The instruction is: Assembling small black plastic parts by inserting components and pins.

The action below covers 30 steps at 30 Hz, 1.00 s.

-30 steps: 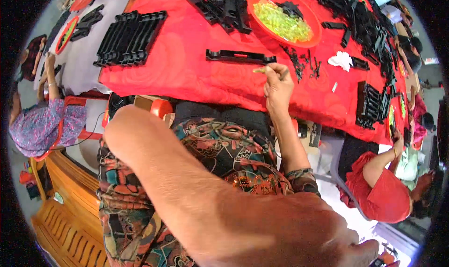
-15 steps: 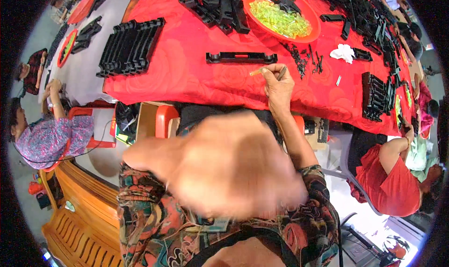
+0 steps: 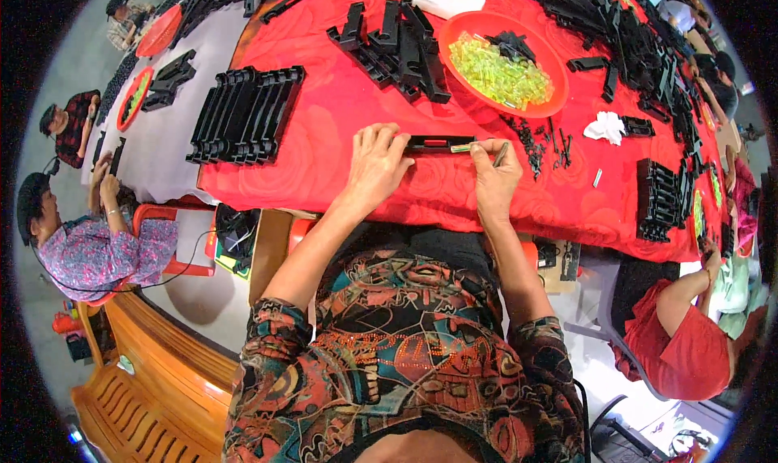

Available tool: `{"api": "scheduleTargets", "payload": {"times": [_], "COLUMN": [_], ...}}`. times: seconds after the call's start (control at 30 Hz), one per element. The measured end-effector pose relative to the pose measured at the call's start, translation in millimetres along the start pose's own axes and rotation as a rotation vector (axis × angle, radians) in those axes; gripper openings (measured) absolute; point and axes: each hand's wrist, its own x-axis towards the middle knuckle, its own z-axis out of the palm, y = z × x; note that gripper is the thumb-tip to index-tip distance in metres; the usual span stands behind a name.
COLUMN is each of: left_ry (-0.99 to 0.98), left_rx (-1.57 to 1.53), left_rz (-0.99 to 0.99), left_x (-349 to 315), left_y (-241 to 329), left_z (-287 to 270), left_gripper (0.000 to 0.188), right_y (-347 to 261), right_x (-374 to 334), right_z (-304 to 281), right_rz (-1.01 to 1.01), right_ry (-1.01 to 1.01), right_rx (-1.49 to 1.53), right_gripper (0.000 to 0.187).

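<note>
On the red cloth in front of me lies a long black plastic bar (image 3: 433, 144) with a slot in its middle. My left hand (image 3: 377, 165) is closed around the bar's left end and hides it. My right hand (image 3: 498, 181) is at the right end, pinching a small clear yellow-green vial (image 3: 461, 147) against the bar. A slim dark stick (image 3: 502, 152) also shows between the right fingers; its lower part is hidden. Beyond the right hand stands a red bowl (image 3: 559, 106) with many such vials and some small black pieces.
A row of black bars (image 3: 245, 114) lies to the left, and a loose pile of them (image 3: 397, 53) sits beyond my hands. Small black parts (image 3: 531, 151) and a crumpled white tissue (image 3: 605, 128) are to the right. Other people work on both sides; a wooden bench (image 3: 154, 382) is behind left.
My left hand, blurred near my body before, now grips the bar's left end. My right hand has brought the vial onto the bar. The view has shifted slightly.
</note>
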Motion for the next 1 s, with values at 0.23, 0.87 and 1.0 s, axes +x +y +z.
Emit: {"api": "scheduleTargets", "payload": {"times": [0.23,0.87,1.0], "left_ry": [-0.093,-0.04,-0.017], "left_rx": [-0.212,-0.15,-0.103], "left_rz": [-0.11,0.003,0.005], "left_x": [2,-4,-2], "left_y": [3,22,22], "left_z": [8,6,15], "left_gripper": [0.031,0.028,0.026], "right_y": [10,25,25], "right_x": [3,-3,-2], "right_z": [18,21,24], "right_rz": [0.044,0.041,0.06], "right_ry": [-0.012,-0.007,0.005], "right_rx": [-0.144,-0.364,-0.361], "right_gripper": [0.009,0.016,0.017]}}
